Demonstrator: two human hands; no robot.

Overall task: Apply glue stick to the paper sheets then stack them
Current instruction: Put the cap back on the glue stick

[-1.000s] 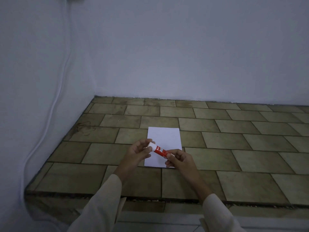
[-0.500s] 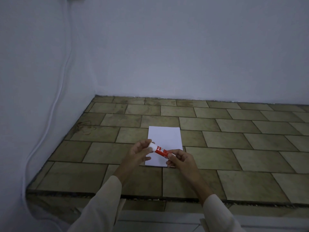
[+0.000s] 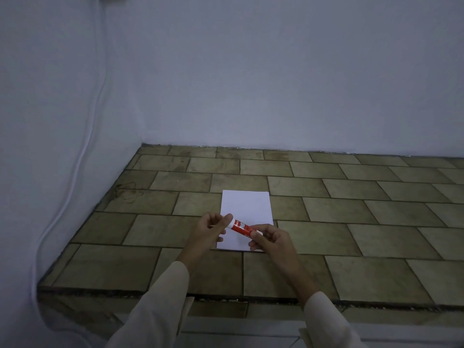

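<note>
**Over the sheet, glue stick held at both ends**

Above the near half of the paper sheet [image 3: 247, 209], both hands hold the glue stick [image 3: 240, 227] clear of the surface, tilted so that its white end points up and to the left. The left hand [image 3: 209, 231] pinches that white end between thumb and fingers; the right hand [image 3: 272, 241] pinches the lower red end. That two-ended hold suits pulling off a cap or twisting the base, so the stick is probably being readied rather than applied. Whether the white end is a cap cannot be told.

The stick is a short red tube with white lettering. The paper lies flat on the tiled ledge [image 3: 376, 247], white and unmarked, its near edge partly hidden by the hands; whether it is one sheet or several stacked cannot be told. Holding the stick directly over it keeps the coming stroke short.
</note>
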